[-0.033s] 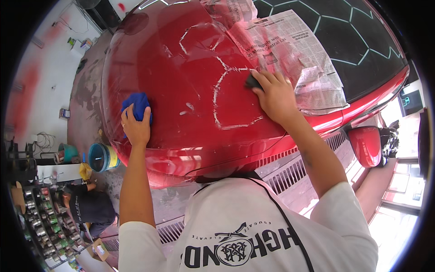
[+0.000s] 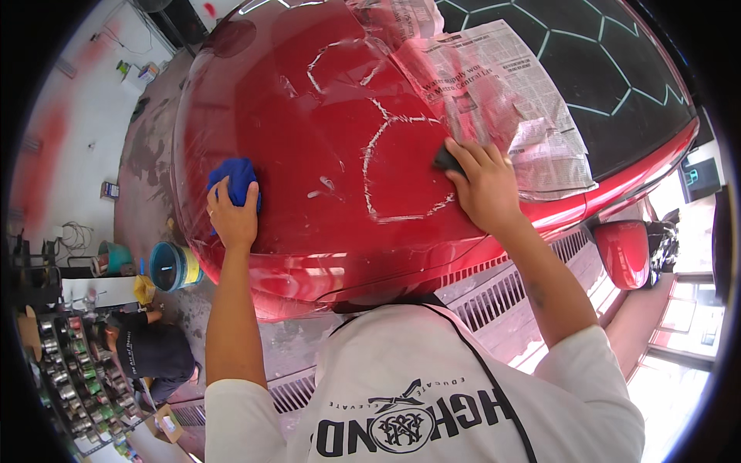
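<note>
A glossy red car hood (image 2: pixel 301 131) spreads out under both hands, with jagged whitish lines (image 2: pixel 369 166) and a few pale smears on its paint. My left hand (image 2: pixel 234 216) is closed on a bunched blue cloth (image 2: pixel 234 179), resting on the hood near its left end. My right hand (image 2: pixel 488 181) grips a small dark block (image 2: pixel 446 160) and presses it to the red paint, right of the curved whitish line. Just beyond that hand, pink-stained newspaper (image 2: pixel 502 92) covers the hood's rear edge and part of the windshield. The block's underside is hidden.
A dark windshield (image 2: pixel 594 69) reflects hexagonal lights. The side mirror (image 2: pixel 624 255) juts out at the right. On the left floor stand a blue bucket (image 2: pixel 166 266) and a rack of cans (image 2: pixel 73 378). A person in a dark shirt (image 2: pixel 158 355) bends beside the rack.
My right hand has slid a little to the right and toward me over the hood with the dark block. My left hand stays in place on the blue cloth.
</note>
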A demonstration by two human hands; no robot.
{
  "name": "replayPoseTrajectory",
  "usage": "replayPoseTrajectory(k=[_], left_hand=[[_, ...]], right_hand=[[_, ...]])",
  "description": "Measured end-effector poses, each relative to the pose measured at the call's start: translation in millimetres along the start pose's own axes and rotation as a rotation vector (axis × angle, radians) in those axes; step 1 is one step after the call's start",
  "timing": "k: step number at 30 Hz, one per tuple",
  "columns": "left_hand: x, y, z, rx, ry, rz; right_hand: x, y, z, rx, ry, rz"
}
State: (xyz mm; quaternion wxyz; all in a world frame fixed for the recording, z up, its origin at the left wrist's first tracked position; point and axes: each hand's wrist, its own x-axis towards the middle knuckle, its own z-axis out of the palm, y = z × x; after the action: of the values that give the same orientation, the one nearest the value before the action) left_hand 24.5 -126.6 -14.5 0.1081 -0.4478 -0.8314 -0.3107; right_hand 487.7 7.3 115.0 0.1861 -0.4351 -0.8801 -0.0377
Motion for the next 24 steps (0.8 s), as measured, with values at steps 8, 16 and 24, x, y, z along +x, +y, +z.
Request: replayPoseTrajectory(k=[8,16,24], left_hand=[[8.1,3.1,4.2,-0.003,0.015,-0.001],[6.2,-0.4,6.9,0.004,0.008,-0.031],[5.8,5.4,1.1,-0.028,-0.012,-0.08]], right_hand=[[142.3,4.2,99.1,-0.044,0.095,-0.086],[-6.5,-20.4,18.3,0.039,-0.015,-0.235],[92.7,-45.4,78.1,0.031,0.127,-0.302]])
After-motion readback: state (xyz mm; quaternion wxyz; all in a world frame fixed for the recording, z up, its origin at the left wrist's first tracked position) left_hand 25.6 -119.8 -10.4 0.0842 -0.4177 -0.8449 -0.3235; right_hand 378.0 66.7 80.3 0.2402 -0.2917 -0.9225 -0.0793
